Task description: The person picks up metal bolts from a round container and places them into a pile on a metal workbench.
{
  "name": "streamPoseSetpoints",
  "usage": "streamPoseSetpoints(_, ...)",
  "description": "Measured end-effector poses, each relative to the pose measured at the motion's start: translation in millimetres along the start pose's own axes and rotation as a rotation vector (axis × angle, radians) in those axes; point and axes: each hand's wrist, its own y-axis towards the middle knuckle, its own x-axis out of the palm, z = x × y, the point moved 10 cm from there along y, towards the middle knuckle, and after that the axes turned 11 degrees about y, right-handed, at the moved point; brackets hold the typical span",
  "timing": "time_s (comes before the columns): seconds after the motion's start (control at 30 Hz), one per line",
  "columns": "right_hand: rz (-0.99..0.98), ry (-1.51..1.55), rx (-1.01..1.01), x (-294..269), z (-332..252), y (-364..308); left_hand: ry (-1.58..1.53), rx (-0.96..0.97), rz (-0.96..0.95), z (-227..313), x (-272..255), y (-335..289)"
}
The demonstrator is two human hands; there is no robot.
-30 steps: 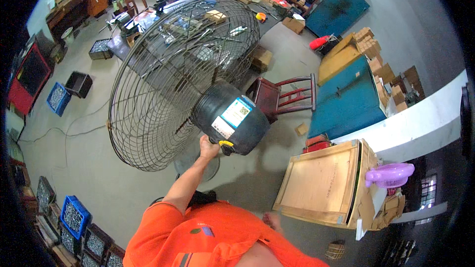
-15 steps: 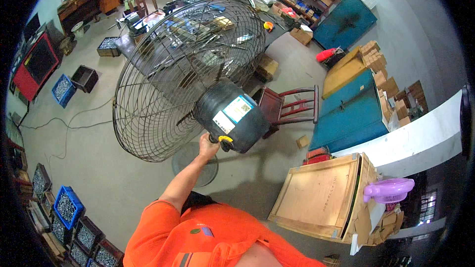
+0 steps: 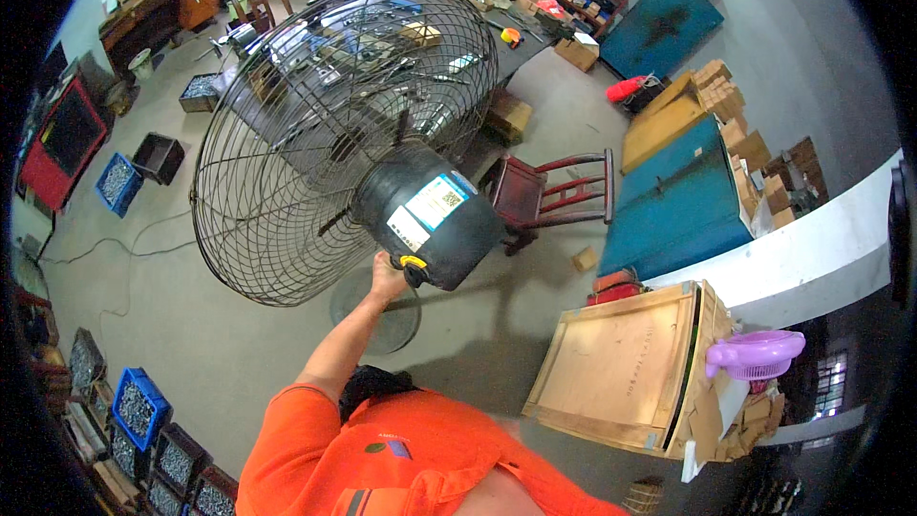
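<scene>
A large pedestal fan [image 3: 430, 220] stands in front of me, its black motor housing facing me and its round wire cage [image 3: 277, 162] on the far side. My left hand [image 3: 387, 281] is closed on the fan at the lower left of the housing. Right beside it is a black knob [image 3: 415, 274] under a yellow mark. My fingertips are partly hidden behind the housing. Below my hand, the fan's round base [image 3: 377, 320] rests on the floor. My right hand is out of view.
Beyond the cage is a workbench [image 3: 521, 53] covered with metal parts and tools. A dark red chair [image 3: 554, 189] stands right of the fan. A wooden crate [image 3: 611, 358] is at the near right; bins of metal parts [image 3: 138, 409] line the near left. A cable [image 3: 143, 250] crosses the floor.
The fan and my left hand now appear slightly further left in the view, and the surroundings have shifted too. My hand remains at the housing beside the knob.
</scene>
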Motion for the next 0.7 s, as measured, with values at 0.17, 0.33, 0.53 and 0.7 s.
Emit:
streamPoseSetpoints(0.17, -0.158, -0.072, -0.356, 11, -44, -2, -0.127, 0.112, -0.038, 16, -4, -1)
streamPoseSetpoints(0.33, -0.074, -0.024, -0.25, -10, -41, 2, -0.186, 0.229, 0.004, 19, -2, -1)
streamPoseSetpoints(0.53, -0.043, -0.043, -0.09, -8, -23, -3, -0.155, 0.023, -0.18, -50, 24, 5)
streamPoseSetpoints(0.7, -0.056, -0.066, -0.065, -6, -19, -3, -0.198, 0.024, 0.012, -28, 1, 12)
